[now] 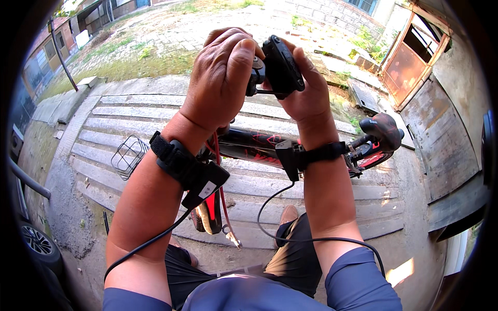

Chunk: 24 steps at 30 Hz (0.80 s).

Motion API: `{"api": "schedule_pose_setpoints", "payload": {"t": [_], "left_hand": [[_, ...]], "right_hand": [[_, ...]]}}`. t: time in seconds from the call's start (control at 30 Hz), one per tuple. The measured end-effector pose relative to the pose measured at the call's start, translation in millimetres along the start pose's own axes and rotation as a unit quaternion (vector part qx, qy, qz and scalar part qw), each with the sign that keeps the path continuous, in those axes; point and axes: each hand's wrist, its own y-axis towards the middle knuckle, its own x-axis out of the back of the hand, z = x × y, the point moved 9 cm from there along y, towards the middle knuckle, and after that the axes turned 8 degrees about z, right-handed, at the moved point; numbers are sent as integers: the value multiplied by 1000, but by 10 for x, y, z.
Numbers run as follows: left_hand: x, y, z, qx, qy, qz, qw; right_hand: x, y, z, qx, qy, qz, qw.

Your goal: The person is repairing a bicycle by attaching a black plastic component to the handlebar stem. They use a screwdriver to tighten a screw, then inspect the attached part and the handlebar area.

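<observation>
Both my hands are raised in front of me above a bicycle. My left hand (223, 72) is closed, and a small black part (255, 76) shows at its fingertips. In my right hand (310, 88) is a flat black block (284, 65) with rounded ends, tilted, of a kind I cannot make out. The two black pieces sit close together; whether they are joined is unclear. Below my hands is the bicycle's black and red frame (254, 149). A red cable (222, 207) hangs below my left forearm, its lower end frayed and pale.
The bicycle's saddle (383, 129) is to the right. A wire basket (128, 156) lies left on the slatted stone paving (114, 124). A rusty door (412, 57) stands far right, a car wheel (39, 241) lower left. Black cords run from straps on both my wrists.
</observation>
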Motion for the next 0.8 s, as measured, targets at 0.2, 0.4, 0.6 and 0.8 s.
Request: {"api": "schedule_pose_setpoints", "payload": {"t": [0.2, 0.4, 0.6, 0.8], "left_hand": [[-31, -3, 55, 45, -24, 38, 998], [-46, -2, 52, 57, -20, 30, 998], [-31, 5, 59, 51, -8, 33, 998], [-34, 8, 4, 58, 2, 34, 998]], "right_hand": [[-227, -33, 238, -13, -151, 18, 988], [-454, -246, 551, 24, -283, 30, 958], [-734, -713, 591, 63, -387, 67, 917], [-671, -1070, 247, 77, -328, -45, 940]]}}
